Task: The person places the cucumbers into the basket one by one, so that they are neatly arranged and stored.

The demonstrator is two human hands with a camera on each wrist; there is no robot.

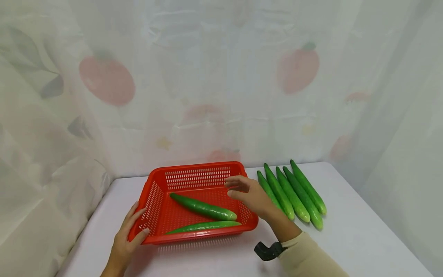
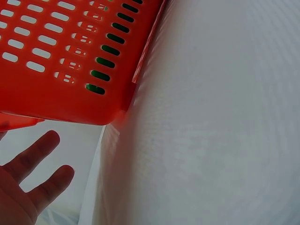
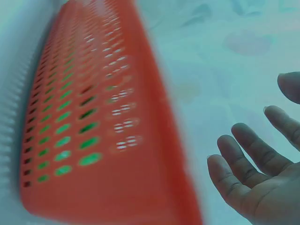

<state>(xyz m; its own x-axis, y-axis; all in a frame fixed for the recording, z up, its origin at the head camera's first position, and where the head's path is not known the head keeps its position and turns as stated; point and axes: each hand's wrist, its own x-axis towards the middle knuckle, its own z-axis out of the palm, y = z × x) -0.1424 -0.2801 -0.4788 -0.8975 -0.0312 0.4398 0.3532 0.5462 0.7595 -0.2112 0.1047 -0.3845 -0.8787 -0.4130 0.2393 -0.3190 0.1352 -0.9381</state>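
Note:
A red plastic basket (image 1: pixel 194 234) with slotted walls sits on the table, holding two cucumbers. One dark green cucumber (image 1: pixel 204 207) lies across its middle; a lighter cucumber (image 1: pixel 204 227) lies along the front wall, partly hidden by the rim. My left hand (image 1: pixel 126 234) is at the basket's left front corner, fingers spread and fairly straight beside the rim. Whether it touches the rim I cannot tell. Over the basket's right edge is my right hand (image 1: pixel 250 194), fingers extended and thumb apart, holding nothing. The right wrist view shows that hand (image 3: pixel 262 183) loosely spread beside the basket.
Several cucumbers (image 1: pixel 292 192) lie side by side on the white table (image 1: pixel 360 231), right of the basket. A pale curtain (image 1: pixel 214 77) with fruit prints hangs behind the table, and plastic sheeting (image 1: pixel 41 173) hangs at the left.

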